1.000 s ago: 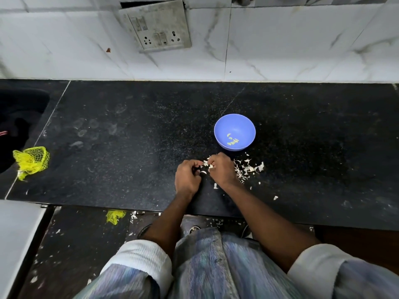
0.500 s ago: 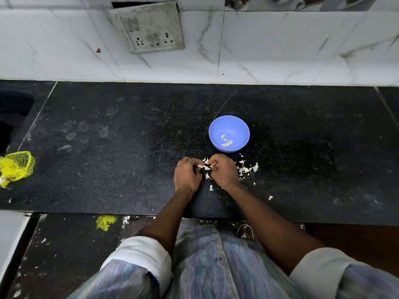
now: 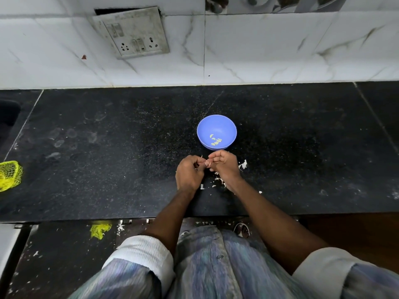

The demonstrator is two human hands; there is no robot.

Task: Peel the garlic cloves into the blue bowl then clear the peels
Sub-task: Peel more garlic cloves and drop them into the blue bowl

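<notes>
Garlic clove (image 3: 206, 163) | axis unclear; pinched between both hands (image 3: 206, 166) | beside blue bowl (image 3: 216, 126)

A yellow net bag (image 3: 9, 175) lies at the black desk's (image 3: 108, 160) left edge; a grimy switch and socket plate (image 3: 135, 32) hangs on white marbled tiles (image 3: 280, 50); another yellow scrap (image 3: 99, 229), possibly netting, lies on the floor.

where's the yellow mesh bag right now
In the head view the yellow mesh bag lies at the far left edge of the black counter, well left of both hands and the blue bowl.
</notes>
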